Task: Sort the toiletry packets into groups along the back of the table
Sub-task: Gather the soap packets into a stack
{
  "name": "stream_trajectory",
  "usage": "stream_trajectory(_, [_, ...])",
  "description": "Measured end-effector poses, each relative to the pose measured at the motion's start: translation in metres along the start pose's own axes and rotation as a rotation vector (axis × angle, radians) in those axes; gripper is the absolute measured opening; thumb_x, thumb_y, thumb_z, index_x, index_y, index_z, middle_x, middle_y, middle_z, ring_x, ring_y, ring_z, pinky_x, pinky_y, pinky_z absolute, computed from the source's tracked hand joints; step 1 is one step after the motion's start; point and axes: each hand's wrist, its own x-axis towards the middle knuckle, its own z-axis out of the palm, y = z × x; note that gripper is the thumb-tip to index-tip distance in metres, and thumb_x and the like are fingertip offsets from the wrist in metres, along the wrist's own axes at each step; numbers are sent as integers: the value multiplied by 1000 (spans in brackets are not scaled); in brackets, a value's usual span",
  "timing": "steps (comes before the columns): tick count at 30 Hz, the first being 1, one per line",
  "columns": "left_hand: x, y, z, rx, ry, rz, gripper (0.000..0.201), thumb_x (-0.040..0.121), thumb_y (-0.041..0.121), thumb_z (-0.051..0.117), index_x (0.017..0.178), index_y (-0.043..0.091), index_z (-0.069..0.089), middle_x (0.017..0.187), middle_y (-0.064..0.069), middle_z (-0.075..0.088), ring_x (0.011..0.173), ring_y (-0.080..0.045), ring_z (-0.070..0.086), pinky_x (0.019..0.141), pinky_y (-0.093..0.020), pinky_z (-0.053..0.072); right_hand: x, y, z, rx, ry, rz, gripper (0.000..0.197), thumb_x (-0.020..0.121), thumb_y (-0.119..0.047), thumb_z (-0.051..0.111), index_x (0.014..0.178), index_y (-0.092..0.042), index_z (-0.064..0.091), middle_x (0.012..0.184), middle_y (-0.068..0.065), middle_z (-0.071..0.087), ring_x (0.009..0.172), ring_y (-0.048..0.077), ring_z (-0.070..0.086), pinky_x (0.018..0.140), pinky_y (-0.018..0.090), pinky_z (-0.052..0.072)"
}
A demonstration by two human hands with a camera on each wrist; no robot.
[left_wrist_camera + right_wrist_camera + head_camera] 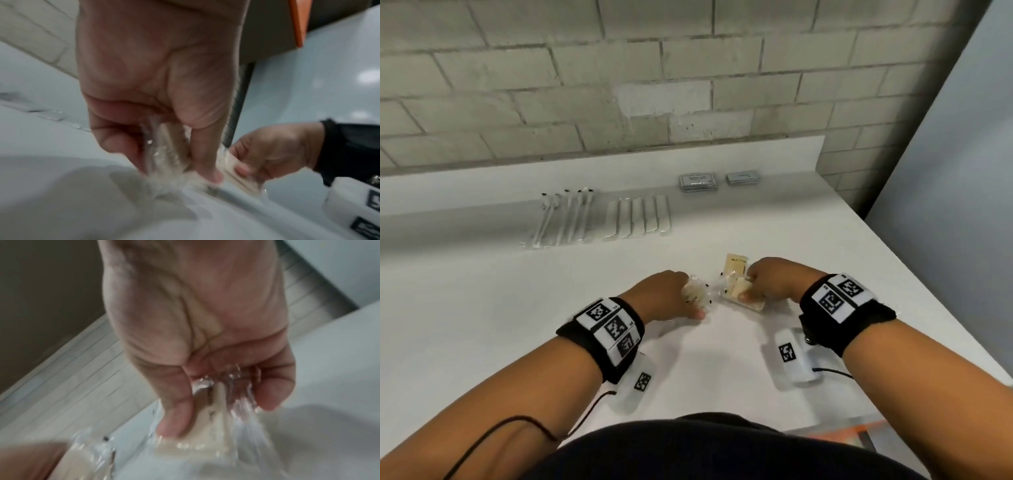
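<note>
Packets (744, 295) pinched by right hand (774, 279), left hand (667, 294) gripping another (693, 293) — lift clear, carry to tabletop's back edge.

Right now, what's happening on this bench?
A person is sorting toiletry packets on a white table. The left hand grips a clear packet with a round cream item; the right hand pinches clear packets holding cream cards. Already grouped along the back: long clear-wrapped sticks, white flat packets, and two stacks of grey sachets.
</note>
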Motion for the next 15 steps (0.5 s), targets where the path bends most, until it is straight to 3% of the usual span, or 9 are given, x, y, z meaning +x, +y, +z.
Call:
stream_trajectory(3, [4,-2,-8,-259,74,18,16,72,35,69,63,36,56,71,10,57,70,-13,55,66,-26,42,22,0,-15,369,156,200,31,88,-36,63,80,-6,57,77,7,56,81,26,56,68,29,43])
stream_trajectory(4, [4,-2,-10,-428,92,-17,12,71,28,68,65,29,59,69,7,60,66,-15,57,66,-26,45,31,-3,-16,371,164,229,30,89,-36,62,82,-7,57,82,8,56,87,28,56,72,30,42])
stream_trajectory(6, [5,-1,-12,-804,85,-85,9,76,9,65,80,14,60,70,-6,64,64,-21,62,63,-31,52,45,-13,-11,237,136,274,36,88,-40,57,105,-8,59,104,10,58,107,31,54,83,33,40])
stream_trajectory(8, [9,-4,-13,-1077,107,-121,20,82,-2,60,97,8,51,73,-10,63,63,-23,62,60,-32,53,52,-29,-5,135,204,279,51,84,-44,58,122,-11,53,124,16,50,119,35,46,95,37,40])
stream_trajectory(11, [15,-9,-15,-1176,169,-161,25,87,-1,57,105,12,48,73,-4,51,58,-17,52,56,-29,43,61,-44,1,96,213,252,65,77,-47,68,128,-12,46,129,17,44,120,36,46,100,40,40])
stream_trajectory(13, [18,-14,-15,-1192,209,-195,20,90,5,57,107,13,52,74,-2,46,57,-15,46,53,-25,36,65,-48,1,148,138,248,73,66,-44,76,124,-11,47,124,14,53,114,33,54,96,39,47])
stream_trajectory(15, [21,-19,-11,-1217,234,-214,12,91,7,57,97,16,53,72,0,44,56,-13,41,51,-24,30,65,-51,2,187,55,203,67,59,-40,81,113,-11,53,113,9,63,105,29,61,89,36,52])
